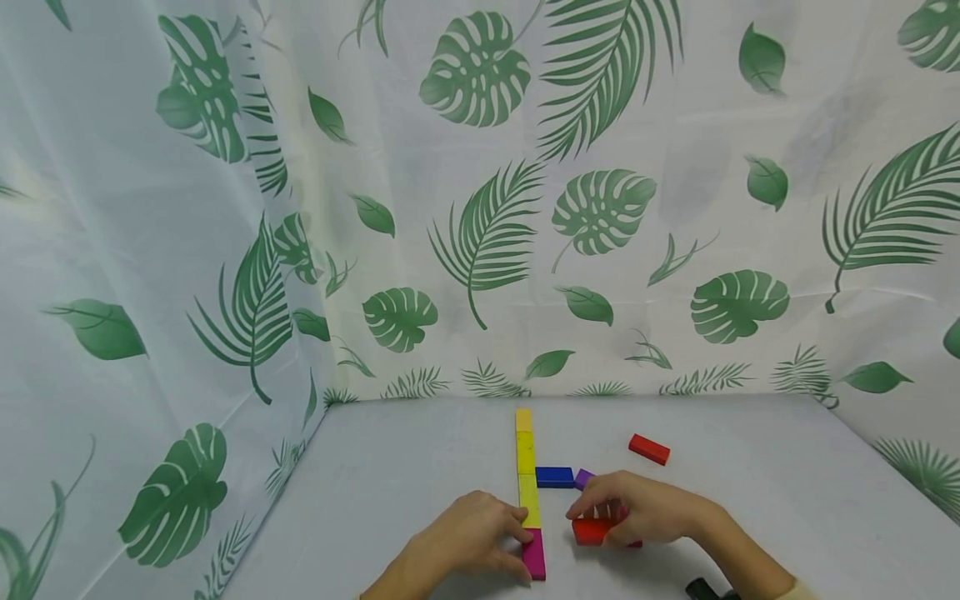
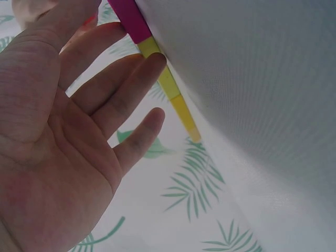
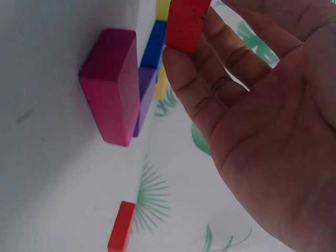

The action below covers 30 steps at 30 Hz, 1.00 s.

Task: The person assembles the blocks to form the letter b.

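Note:
A straight row on the table has a magenta block [image 1: 533, 557] at its near end and yellow blocks [image 1: 527, 454] running away from it. My left hand [image 1: 480, 533] rests along the left side of that row, fingertips touching the magenta block and the nearest yellow one. In the left wrist view its fingers [image 2: 128, 100] are loosely extended. My right hand [image 1: 645, 508] pinches a red block [image 1: 591, 532], right of the row. The red block [image 3: 186, 23] shows at the fingertips in the right wrist view. Beside this hand lies another magenta block [image 3: 110, 84], mostly hidden in the head view.
A blue block [image 1: 555, 477] lies against the row's right side, with a purple block [image 1: 583, 478] at its right end. Farther right is a second red block [image 1: 648, 449]. A black object [image 1: 701, 589] shows at the bottom edge. Leaf-patterned curtains [image 1: 480, 250] border the table.

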Tool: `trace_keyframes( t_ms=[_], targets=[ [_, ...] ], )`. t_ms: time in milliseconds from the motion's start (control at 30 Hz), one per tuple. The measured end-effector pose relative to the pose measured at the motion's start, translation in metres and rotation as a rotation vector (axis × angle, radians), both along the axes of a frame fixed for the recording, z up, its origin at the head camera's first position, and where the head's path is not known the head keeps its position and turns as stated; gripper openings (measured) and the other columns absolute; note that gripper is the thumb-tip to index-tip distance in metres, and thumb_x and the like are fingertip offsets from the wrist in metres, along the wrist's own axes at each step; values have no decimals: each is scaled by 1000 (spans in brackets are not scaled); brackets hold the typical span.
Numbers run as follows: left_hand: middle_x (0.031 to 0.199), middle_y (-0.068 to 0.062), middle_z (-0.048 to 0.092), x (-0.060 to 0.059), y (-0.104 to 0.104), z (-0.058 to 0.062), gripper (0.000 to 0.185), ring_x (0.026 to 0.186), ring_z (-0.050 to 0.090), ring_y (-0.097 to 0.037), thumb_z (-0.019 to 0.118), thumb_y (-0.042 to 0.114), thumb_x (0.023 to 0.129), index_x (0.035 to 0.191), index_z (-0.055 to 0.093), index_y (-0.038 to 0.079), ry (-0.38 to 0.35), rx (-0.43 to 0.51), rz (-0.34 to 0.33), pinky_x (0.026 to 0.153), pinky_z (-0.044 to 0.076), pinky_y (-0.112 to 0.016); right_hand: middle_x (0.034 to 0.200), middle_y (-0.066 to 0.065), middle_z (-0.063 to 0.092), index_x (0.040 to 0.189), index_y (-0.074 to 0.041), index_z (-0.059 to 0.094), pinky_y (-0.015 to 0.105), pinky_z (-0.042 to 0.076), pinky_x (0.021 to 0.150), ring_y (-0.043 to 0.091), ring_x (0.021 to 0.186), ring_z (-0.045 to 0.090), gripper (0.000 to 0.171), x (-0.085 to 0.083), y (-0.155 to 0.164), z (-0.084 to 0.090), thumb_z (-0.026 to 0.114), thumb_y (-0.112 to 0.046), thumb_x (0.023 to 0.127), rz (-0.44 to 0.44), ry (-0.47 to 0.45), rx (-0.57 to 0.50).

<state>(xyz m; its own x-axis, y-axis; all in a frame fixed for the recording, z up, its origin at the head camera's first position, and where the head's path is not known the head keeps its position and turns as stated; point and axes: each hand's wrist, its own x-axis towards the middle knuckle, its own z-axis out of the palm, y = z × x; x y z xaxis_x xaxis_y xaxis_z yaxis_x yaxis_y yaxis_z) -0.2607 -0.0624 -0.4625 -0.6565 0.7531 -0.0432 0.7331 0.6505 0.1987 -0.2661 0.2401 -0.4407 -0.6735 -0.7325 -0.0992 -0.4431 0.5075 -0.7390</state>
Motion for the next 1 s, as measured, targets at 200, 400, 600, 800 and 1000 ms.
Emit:
trace_keyframes(
  t_ms=[200,400,600,800,1000],
  targets=[
    [131,15,71,0,1,0,44,120,67,-2,83,58,81,119,78,38,-36,-3,17,104,53,-29,102,-11,67,121,-28,77,24,55,79,8,96,60,42,3,-8,-3,80,-5,86,-3,-9,50],
    [131,15,71,0,2,0,44,121,67,-3,83,58,81,120,78,37,-58,2,28,105,53,-31,103,-11,68,116,-28,78,24,55,81,10,95,60,40,6,-13,-9,81,-3,85,-23,-51,88],
    [131,14,71,0,1,2,45,121,67,-3,84,57,81,120,78,37,-36,3,14,105,53,-30,99,-11,66,113,-30,79,22,55,80,9,90,61,34,6,-15,-12,82,-8,87,-13,-57,125],
    [131,12,72,1,1,3,45,120,67,-3,84,57,81,120,79,36,-20,1,0,104,54,-29,95,-10,67,112,-28,80,20,56,76,8,87,61,30,4,-15,-13,82,-12,88,8,-50,92],
    [130,12,72,2,2,3,45,119,68,-3,85,58,80,119,79,36,-11,3,8,103,54,-28,92,-10,67,111,-29,81,21,53,73,7,86,61,28,4,-18,-12,83,-14,88,23,-34,78]
  ],
)
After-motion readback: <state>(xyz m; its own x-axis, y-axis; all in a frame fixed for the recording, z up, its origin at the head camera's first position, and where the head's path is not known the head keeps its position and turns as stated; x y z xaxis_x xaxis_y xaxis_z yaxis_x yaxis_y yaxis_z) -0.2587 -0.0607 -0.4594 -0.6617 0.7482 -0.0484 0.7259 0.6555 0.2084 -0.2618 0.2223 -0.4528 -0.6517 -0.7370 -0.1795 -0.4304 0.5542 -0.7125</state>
